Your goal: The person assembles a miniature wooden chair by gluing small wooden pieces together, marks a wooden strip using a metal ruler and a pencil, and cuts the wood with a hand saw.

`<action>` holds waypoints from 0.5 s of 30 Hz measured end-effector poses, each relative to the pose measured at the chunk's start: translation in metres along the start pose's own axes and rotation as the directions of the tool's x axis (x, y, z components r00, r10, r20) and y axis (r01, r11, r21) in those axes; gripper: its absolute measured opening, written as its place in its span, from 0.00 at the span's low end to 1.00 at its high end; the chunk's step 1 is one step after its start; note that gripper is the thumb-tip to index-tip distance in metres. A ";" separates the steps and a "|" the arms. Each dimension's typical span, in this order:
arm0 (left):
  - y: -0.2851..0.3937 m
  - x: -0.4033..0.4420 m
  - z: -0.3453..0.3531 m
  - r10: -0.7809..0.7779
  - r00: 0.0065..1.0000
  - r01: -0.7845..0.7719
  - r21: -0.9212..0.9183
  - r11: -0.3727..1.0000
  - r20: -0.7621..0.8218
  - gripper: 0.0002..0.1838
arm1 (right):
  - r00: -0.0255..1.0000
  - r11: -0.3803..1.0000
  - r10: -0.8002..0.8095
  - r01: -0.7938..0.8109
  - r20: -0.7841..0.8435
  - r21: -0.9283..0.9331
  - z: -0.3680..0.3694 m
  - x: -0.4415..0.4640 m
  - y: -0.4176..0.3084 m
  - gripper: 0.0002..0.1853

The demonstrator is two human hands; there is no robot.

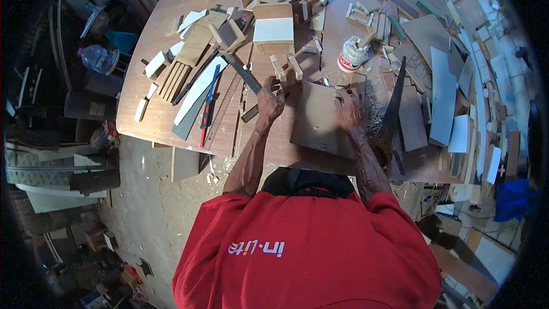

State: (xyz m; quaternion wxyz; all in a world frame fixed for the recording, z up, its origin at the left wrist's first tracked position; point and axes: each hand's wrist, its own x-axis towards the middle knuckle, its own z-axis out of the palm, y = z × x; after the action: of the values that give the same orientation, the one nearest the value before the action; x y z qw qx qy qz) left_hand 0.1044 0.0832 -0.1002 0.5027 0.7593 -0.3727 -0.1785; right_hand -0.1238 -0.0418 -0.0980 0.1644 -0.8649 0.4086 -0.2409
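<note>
A flat brown board lies near the table's front edge, slightly askew. My right hand rests on its right part, fingers spread over the surface. Left of the board, my left hand has its fingers bent at the lower end of a dark metal-like strip; whether it grips the strip is hard to tell. A short dark piece lies just below that hand. Small wooden frame pieces stand beyond the hands. A white glue jar with a red label stands behind the board.
A handsaw lies right of the board among shavings. A red and blue cutter and a white strip are at the left. Small wooden assemblies crowd the table's far side, and board offcuts lie at the right.
</note>
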 end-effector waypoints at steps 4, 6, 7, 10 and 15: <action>-0.005 0.005 -0.002 0.043 0.997 -0.045 0.030 0.999 0.058 0.21 | 0.930 0.806 0.254 -0.355 0.266 0.473 0.021 0.008 -0.016 0.19; -0.006 0.006 -0.003 0.048 0.996 -0.050 0.023 0.998 0.076 0.22 | 0.853 0.573 0.378 -0.521 0.360 0.633 0.037 0.006 -0.040 0.17; -0.007 0.006 -0.002 0.070 0.995 -0.072 0.032 0.997 0.069 0.22 | 0.756 0.284 0.443 -0.629 0.482 0.724 0.046 0.006 -0.051 0.15; -0.004 0.005 -0.003 0.100 0.993 -0.103 0.051 0.993 0.066 0.22 | 0.720 -0.029 0.401 -0.608 0.566 0.793 0.066 0.008 -0.073 0.14; -0.014 0.009 0.001 0.090 0.992 -0.092 0.021 0.996 0.084 0.19 | 0.796 -0.089 0.345 -0.500 0.498 0.861 0.069 0.020 -0.093 0.12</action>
State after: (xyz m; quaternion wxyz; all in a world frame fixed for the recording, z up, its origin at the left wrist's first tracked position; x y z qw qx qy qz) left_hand 0.1156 0.0787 -0.1125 0.4848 0.7397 -0.4296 -0.1823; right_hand -0.0166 0.0055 -0.1050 0.7876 -0.3572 0.3761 -0.3327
